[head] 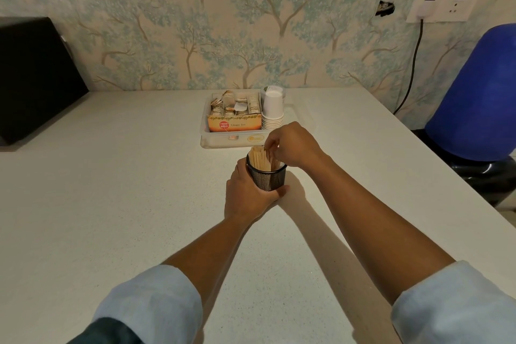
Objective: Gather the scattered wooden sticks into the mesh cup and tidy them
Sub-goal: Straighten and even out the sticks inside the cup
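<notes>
Centrally, on the pale speckled worktop (111,204), a black mesh cup (267,177) stands upright, with a bundle of wooden sticks (261,159) inside it, their tops rising above the rim. Left hand (248,195): its grip is closed around the cup from the left and near side, the thumb lying across the foot of the cup at the front, the fingers hidden behind the mesh. Right hand (293,145): it hovers over the cup's mouth from the right, fingers curled downward and pinched at the tops of the sticks; whether a stick is actually clamped between the fingertips cannot be told, since the fingers overlap the bundle. The sticks thus lie directly beneath the right grip and within the ring of the left one.

Beyond the cup, and just behind the right hand, sits a translucent plastic tray (223,140); it holds an open box of tea bags (235,116) labelled "Ginger Tea" and, to its right, a stack of white paper cups (273,112) set upside down. Both forearms are bare, with light blue sleeves (156,296) rolled up near the elbows.
</notes>
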### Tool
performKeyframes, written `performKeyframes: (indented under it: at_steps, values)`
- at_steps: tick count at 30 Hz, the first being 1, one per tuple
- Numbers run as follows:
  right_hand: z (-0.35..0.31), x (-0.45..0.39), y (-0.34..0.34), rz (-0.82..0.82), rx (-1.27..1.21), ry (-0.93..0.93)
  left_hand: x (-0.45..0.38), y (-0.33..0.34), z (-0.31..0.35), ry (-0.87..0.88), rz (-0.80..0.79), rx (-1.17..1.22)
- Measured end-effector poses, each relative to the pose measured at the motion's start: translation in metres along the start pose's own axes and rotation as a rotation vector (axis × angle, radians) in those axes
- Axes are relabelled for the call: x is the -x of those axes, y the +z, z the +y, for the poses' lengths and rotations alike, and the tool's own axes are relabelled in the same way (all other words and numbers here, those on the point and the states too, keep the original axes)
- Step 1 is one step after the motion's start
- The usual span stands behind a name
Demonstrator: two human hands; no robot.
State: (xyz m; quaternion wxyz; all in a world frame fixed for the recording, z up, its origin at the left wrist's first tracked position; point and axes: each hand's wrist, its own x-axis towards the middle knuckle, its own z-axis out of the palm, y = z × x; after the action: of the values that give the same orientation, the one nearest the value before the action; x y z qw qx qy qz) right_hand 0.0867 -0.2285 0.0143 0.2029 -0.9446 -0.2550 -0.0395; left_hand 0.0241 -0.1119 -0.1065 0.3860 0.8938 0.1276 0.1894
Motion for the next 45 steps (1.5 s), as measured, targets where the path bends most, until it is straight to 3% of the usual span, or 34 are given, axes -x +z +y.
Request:
performKeyframes:
  at_steps: [5, 14, 22, 30, 38, 45]
  values:
    - [-0.002, -0.001, 0.004, 0.005, -0.171, 0.016, 0.000, 0.000, 0.000, -0.006, -0.011, 0.026]
    - [-0.006, 0.000, 0.018, 0.075, -0.066, 0.006, 0.001, 0.000, 0.000, -0.004, 0.002, 0.035]
    - [-0.006, -0.003, 0.012, 0.043, -0.177, -0.002, 0.001, 0.000, 0.001, -0.013, 0.008, 0.062]
    - [-0.009, -0.002, 0.018, 0.045, -0.117, -0.023, 0.002, -0.001, 0.002, -0.020, 0.012, 0.057]
    - [-0.014, -0.001, 0.018, -0.030, -0.098, -0.169, 0.003, -0.001, 0.001, -0.029, 0.014, 0.094]
    - [-0.008, 0.000, 0.014, -0.015, -0.089, -0.145, 0.002, -0.003, 0.005, -0.009, 0.017, 0.086]
